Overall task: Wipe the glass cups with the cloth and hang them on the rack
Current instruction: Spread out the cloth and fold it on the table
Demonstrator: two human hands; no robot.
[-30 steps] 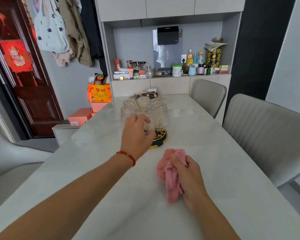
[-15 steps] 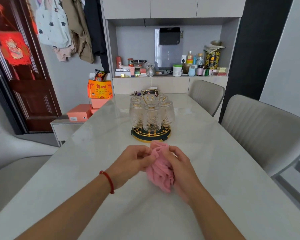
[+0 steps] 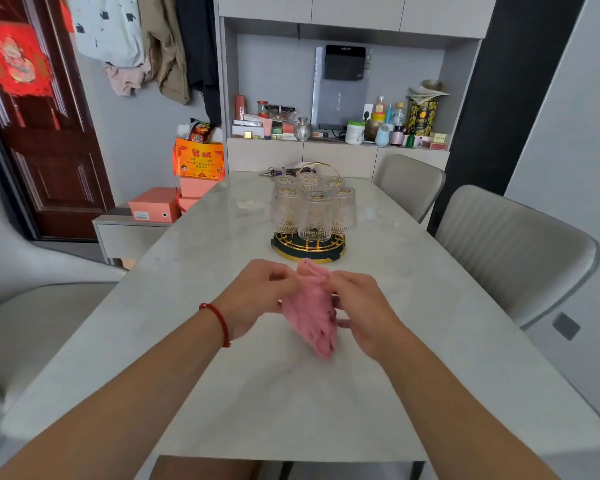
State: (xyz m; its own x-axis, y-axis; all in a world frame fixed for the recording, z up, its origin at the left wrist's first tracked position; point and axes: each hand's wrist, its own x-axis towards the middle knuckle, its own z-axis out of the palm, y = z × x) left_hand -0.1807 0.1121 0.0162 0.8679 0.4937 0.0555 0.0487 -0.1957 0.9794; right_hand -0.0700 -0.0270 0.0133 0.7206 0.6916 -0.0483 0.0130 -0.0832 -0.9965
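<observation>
Several ribbed glass cups (image 3: 315, 213) hang upside down on a round rack (image 3: 308, 246) with a dark green and gold base and a gold loop handle, in the middle of the pale marble table (image 3: 194, 306). In front of the rack, a crumpled pink cloth (image 3: 310, 311) is held just above the table between both hands. My left hand (image 3: 257, 292) pinches its upper left edge, and my right hand (image 3: 361, 306) grips its right side. Neither hand touches a cup.
Two grey chairs (image 3: 510, 251) stand along the table's right side, another grey chair (image 3: 25, 306) at the left. Keys and small items (image 3: 274, 172) lie at the table's far end. Orange boxes (image 3: 156, 204) sit on a low cabinet at the left. A cluttered shelf (image 3: 336, 133) lies behind.
My left hand left the cup at the rack and came back to the cloth. Both hands now hold the cloth, lifted and spread slightly.
</observation>
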